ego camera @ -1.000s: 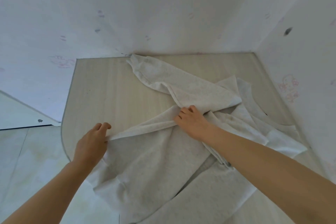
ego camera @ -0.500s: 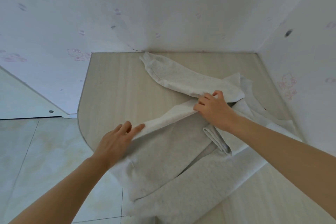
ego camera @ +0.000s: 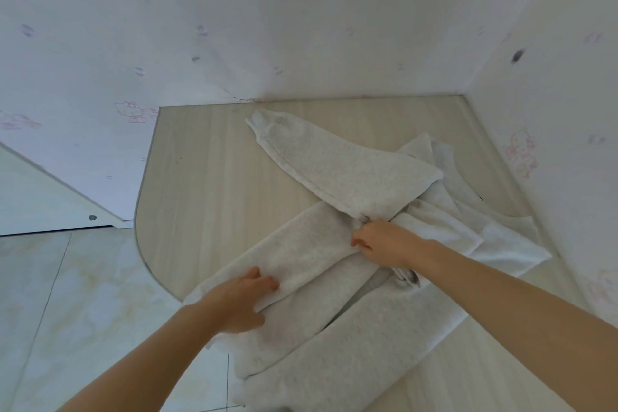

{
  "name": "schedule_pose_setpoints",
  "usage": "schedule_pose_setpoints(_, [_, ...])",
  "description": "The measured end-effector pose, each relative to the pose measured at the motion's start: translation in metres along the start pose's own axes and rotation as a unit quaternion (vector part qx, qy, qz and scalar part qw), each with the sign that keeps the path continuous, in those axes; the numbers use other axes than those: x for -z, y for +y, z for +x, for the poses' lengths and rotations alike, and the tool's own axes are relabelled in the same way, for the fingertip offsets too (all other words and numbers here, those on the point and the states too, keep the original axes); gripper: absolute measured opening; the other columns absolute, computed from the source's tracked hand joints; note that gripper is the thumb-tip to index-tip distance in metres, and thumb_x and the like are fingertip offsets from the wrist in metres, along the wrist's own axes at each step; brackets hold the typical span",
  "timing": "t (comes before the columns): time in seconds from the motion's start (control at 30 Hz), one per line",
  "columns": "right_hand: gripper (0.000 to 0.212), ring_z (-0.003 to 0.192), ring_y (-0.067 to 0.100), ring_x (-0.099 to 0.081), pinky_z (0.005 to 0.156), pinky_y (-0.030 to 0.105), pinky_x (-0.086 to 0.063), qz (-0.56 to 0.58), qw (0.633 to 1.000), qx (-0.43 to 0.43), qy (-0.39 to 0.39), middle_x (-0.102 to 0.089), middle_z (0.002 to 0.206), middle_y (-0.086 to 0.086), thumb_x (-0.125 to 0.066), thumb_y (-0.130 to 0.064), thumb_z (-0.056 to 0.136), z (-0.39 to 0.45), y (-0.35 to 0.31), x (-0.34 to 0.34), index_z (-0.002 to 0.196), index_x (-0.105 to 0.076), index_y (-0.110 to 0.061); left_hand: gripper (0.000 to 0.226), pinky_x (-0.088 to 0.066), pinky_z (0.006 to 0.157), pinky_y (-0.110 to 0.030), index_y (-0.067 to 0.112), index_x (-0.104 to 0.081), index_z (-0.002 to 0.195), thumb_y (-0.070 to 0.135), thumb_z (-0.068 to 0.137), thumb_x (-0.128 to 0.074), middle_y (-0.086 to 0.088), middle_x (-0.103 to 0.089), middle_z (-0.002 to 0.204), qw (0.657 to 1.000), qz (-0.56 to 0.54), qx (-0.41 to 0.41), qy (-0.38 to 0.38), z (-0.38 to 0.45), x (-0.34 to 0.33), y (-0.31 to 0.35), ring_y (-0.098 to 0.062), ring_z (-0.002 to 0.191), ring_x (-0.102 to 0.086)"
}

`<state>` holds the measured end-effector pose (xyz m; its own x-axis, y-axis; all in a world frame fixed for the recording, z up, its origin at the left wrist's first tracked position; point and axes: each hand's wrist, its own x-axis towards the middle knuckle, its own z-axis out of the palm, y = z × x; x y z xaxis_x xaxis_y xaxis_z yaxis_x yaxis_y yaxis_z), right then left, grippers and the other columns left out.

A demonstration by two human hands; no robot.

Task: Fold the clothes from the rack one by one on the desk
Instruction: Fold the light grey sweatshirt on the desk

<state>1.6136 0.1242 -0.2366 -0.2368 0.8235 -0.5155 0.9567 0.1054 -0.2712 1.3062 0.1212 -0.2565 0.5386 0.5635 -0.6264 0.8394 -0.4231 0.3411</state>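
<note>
A light grey sweatshirt (ego camera: pixel 334 174) lies spread on the pale wooden desk (ego camera: pixel 207 184), one sleeve stretched toward the back wall and its lower part hanging over the front-left edge. My left hand (ego camera: pixel 240 298) holds the edge of a folded-over flap near the desk's rounded corner, fingers curled on the cloth. My right hand (ego camera: pixel 381 241) pinches the same fold at the garment's middle, where the sleeve meets the body. The collar opening shows at the right, near the side wall.
The desk sits in a corner: a white wall (ego camera: pixel 301 27) with faint pink prints runs behind it and another wall (ego camera: pixel 568 110) stands to the right. Pale tiled floor (ego camera: pixel 67 311) lies below the desk's rounded left edge.
Both hands have carried the fold of cloth over onto the garment's body and toward me. The flap now lies flatter and wider. The sleeve toward the wall has stayed put.
</note>
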Motion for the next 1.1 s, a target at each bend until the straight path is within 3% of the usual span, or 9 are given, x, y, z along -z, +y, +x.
schedule_pose_setpoints(0.1, [0.025, 0.084, 0.011, -0.062, 0.076, 0.021, -0.046, 0.107, 0.990, 0.003, 0.092, -0.067, 0.101, -0.002, -0.044, -0.019, 0.100, 0.003, 0.007, 0.024, 0.113, -0.065, -0.015, 0.032, -0.038, 0.082, -0.019, 0.026, -0.061, 0.121, 0.019, 0.091, -0.054, 0.008, -0.046, 0.106, 0.991, -0.118, 0.016, 0.062, 0.027, 0.023, 0.016, -0.011, 0.091, -0.051])
schedule_pose_setpoints(0.2, [0.021, 0.063, 0.009, -0.058, 0.064, 0.027, -0.051, 0.152, 0.968, -0.020, 0.197, -0.064, 0.076, -0.005, -0.046, -0.014, 0.096, 0.013, 0.022, 0.049, 0.103, -0.066, -0.016, 0.021, -0.046, 0.076, -0.020, 0.022, -0.065, 0.110, 0.014, 0.094, -0.054, 0.006, -0.060, 0.099, 0.946, -0.296, 0.050, 0.118, 0.057, 0.047, 0.036, -0.007, 0.080, -0.058])
schedule_pose_setpoints(0.3, [0.021, 0.075, 0.009, -0.057, 0.074, 0.026, -0.048, 0.155, 0.950, -0.070, 0.262, -0.064, 0.091, -0.002, -0.046, -0.012, 0.096, 0.031, 0.046, 0.071, 0.106, -0.064, -0.012, 0.021, -0.056, 0.080, -0.026, 0.009, -0.064, 0.114, 0.013, 0.096, -0.055, -0.004, -0.068, 0.100, 0.851, -0.507, 0.085, 0.111, 0.087, 0.066, 0.058, -0.016, 0.087, -0.068])
schedule_pose_setpoints(0.47, [0.040, 0.120, 0.028, -0.050, 0.102, 0.038, -0.041, 0.126, 0.945, -0.213, 0.213, -0.052, 0.132, 0.014, -0.050, -0.023, 0.095, 0.073, 0.110, 0.095, 0.132, -0.049, -0.007, 0.018, -0.055, 0.088, -0.034, 0.007, -0.061, 0.098, 0.024, 0.094, -0.062, -0.014, -0.068, 0.106, 0.668, -0.729, 0.140, 0.050, 0.129, 0.080, 0.092, -0.025, 0.098, -0.067])
schedule_pose_setpoints(0.6, [0.059, 0.129, 0.031, -0.044, 0.105, 0.036, -0.036, 0.191, 0.938, -0.257, 0.132, -0.045, 0.142, 0.014, -0.051, -0.037, 0.097, 0.092, 0.133, 0.102, 0.145, -0.033, -0.009, 0.027, -0.053, 0.095, -0.039, 0.002, -0.060, 0.112, 0.018, 0.092, -0.065, -0.013, -0.068, 0.112, 0.596, -0.789, 0.143, 0.046, 0.152, 0.079, 0.108, -0.028, 0.103, -0.067])
schedule_pose_setpoints(0.7, [0.054, 0.125, 0.028, -0.050, 0.103, 0.034, -0.038, 0.222, 0.938, -0.249, 0.099, -0.053, 0.135, 0.011, -0.052, -0.036, 0.097, 0.093, 0.142, 0.101, 0.142, -0.039, -0.011, 0.033, -0.054, 0.094, -0.040, 0.002, -0.057, 0.122, 0.011, 0.091, -0.064, -0.010, -0.068, 0.115, 0.599, -0.787, 0.127, 0.072, 0.159, 0.080, 0.115, -0.027, 0.104, -0.067])
schedule_pose_setpoints(0.87, [0.025, 0.097, 0.017, -0.058, 0.080, 0.022, -0.038, 0.243, 0.941, -0.199, 0.130, -0.064, 0.104, 0.003, -0.052, -0.023, 0.097, 0.068, 0.150, 0.115, 0.111, -0.067, -0.009, 0.016, -0.058, 0.084, -0.045, 0.011, -0.064, 0.108, 0.007, 0.093, -0.060, -0.007, -0.074, 0.103, 0.595, -0.797, 0.058, 0.088, 0.148, 0.105, 0.134, -0.028, 0.094, -0.071])
schedule_pose_setpoints(1.0, [0.015, 0.075, 0.016, -0.044, 0.059, 0.025, -0.030, 0.344, 0.893, -0.208, 0.204, -0.048, 0.078, 0.004, -0.048, -0.014, 0.094, 0.031, 0.153, 0.126, 0.081, -0.056, -0.011, 0.018, -0.058, 0.080, -0.042, 0.008, -0.065, 0.109, 0.009, 0.092, -0.062, -0.007, -0.075, 0.095, 0.610, -0.787, 0.025, 0.085, 0.132, 0.115, 0.153, -0.026, 0.086, -0.072])
schedule_pose_setpoints(1.1, [0.014, 0.066, 0.014, -0.036, 0.056, 0.025, -0.024, 0.382, 0.871, -0.219, 0.218, -0.039, 0.070, 0.001, -0.051, -0.015, 0.092, -0.006, 0.154, 0.126, 0.079, -0.051, -0.010, 0.021, -0.057, 0.083, -0.038, 0.009, -0.066, 0.110, 0.021, 0.094, -0.061, -0.006, -0.074, 0.102, 0.659, -0.748, 0.015, 0.080, 0.117, 0.110, 0.171, -0.024, 0.094, -0.072])
